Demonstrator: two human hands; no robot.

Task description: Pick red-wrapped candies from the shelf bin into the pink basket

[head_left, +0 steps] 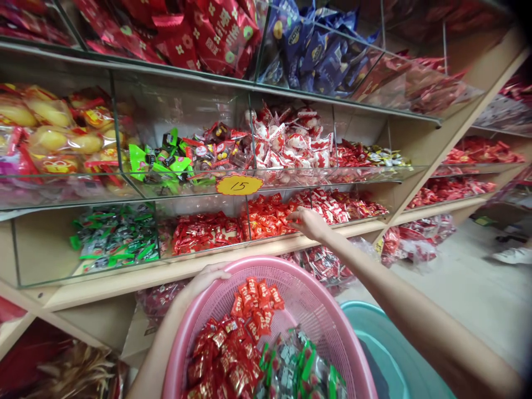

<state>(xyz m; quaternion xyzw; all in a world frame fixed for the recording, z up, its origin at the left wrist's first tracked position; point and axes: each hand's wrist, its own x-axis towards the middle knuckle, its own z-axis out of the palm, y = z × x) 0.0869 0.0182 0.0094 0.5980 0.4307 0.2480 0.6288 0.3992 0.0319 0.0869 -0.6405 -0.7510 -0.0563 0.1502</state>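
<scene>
My left hand (210,277) is closed on the rim of a pink plastic basket (332,310), near its far left side. Inside the basket lie orange-red wrapped candies (257,302), darker red wrapped candies (233,354) and green-and-clear wrapped candies (299,366). My right hand (310,223) reaches over the front of the lower shelf, at the right side of a compartment of orange-red candies (268,216). Its fingers are curled and close together at the candies. Whatever they may hold is too small to make out.
Clear dividers split the shelves into compartments, with green candies (120,235) and red candies (208,233) at lower left. A yellow tag (240,184) reading 15 hangs on the middle shelf edge. A teal tub (386,343) stands right of the basket. Bagged goods (324,260) lie under the shelf.
</scene>
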